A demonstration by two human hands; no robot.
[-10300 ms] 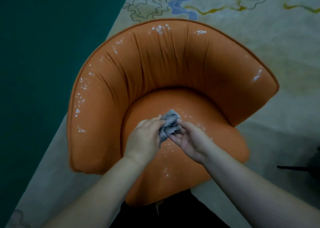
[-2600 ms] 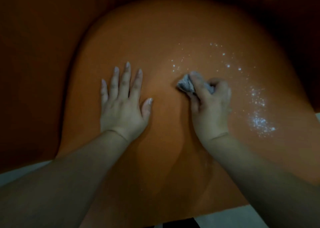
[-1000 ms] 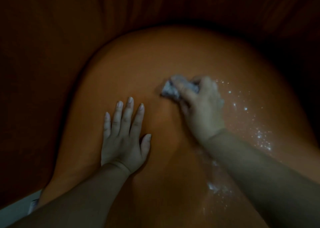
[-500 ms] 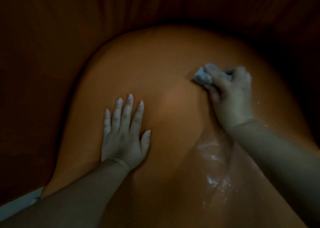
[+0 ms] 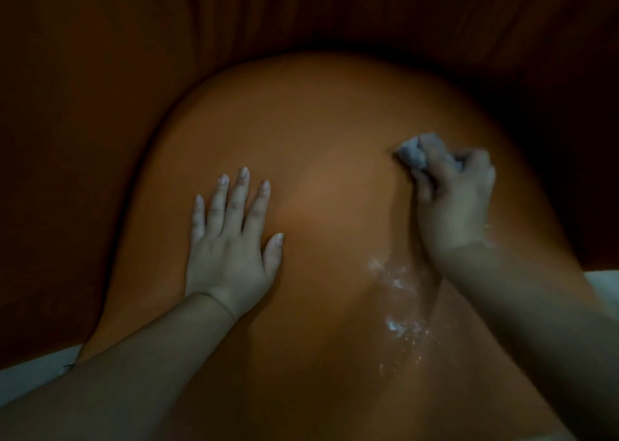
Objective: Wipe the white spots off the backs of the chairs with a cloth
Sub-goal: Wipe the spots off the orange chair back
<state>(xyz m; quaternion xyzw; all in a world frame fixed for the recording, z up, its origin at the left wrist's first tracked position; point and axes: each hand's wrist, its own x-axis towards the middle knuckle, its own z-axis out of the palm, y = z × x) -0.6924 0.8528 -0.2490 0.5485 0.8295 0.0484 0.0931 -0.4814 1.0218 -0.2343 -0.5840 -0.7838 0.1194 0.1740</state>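
From the head view, the right hand [image 5: 452, 199] keeps its grip clamped on a wadded cloth [image 5: 413, 154] pressed to the orange chair seat [image 5: 318, 122], while the left hand [image 5: 231, 239] lies flat, fingers apart, bracing. A smear of white spots [image 5: 397, 300] remains below the right wrist, so wiping looks unfinished; the dim chair back [image 5: 301, 11] shows no spots here.
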